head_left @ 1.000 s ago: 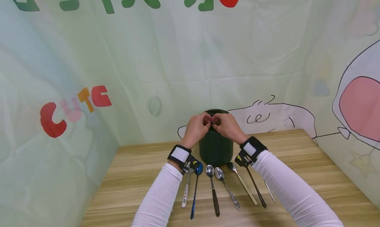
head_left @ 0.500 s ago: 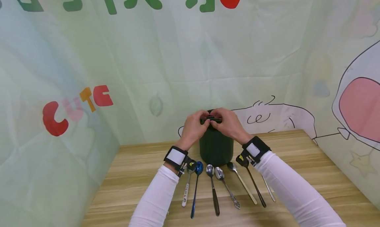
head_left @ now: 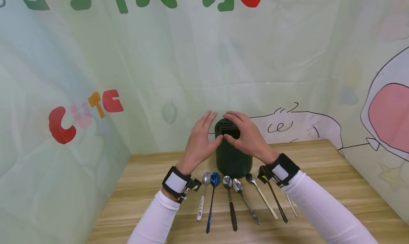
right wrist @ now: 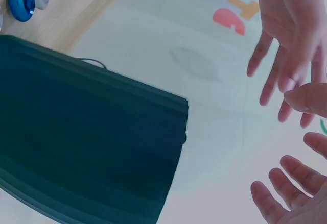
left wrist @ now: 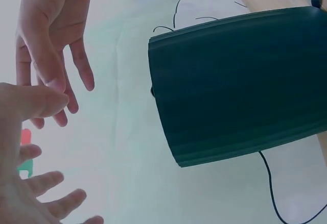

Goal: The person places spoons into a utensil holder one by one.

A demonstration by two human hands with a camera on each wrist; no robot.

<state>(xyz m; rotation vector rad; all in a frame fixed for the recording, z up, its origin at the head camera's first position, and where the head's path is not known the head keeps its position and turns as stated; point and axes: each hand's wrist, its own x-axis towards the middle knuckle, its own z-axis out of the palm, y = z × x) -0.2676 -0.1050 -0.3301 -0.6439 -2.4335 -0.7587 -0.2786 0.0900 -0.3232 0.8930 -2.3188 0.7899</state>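
Observation:
A dark green holder (head_left: 234,159) with slots in its top stands upright near the back of the table. Above and in front of it my left hand (head_left: 198,143) has its fingers spread and holds nothing. My right hand (head_left: 250,137) hovers at the holder's upper right, fingers extended, also holding nothing. The two thumb tips nearly meet; whether they touch I cannot tell. Both wrist views show the hands apart from the holder's wall. In front of the holder lie a blue spoon (head_left: 211,201), a spoon with a white patterned handle (head_left: 201,205) and a brown-handled spoon (head_left: 232,208).
Further right on the wooden table (head_left: 153,187) lie an ornate silver spoon (head_left: 246,201), a cream-handled spoon (head_left: 263,199), a black spoon (head_left: 278,201) and a thin silver handle (head_left: 292,205), partly behind the right forearm. A printed cloth (head_left: 179,77) hangs behind.
Both hands were together at the holder's top, fingertips meeting. They have let go and spread apart, the left moving leftward, uncovering the slotted top. The spoons lie as before.

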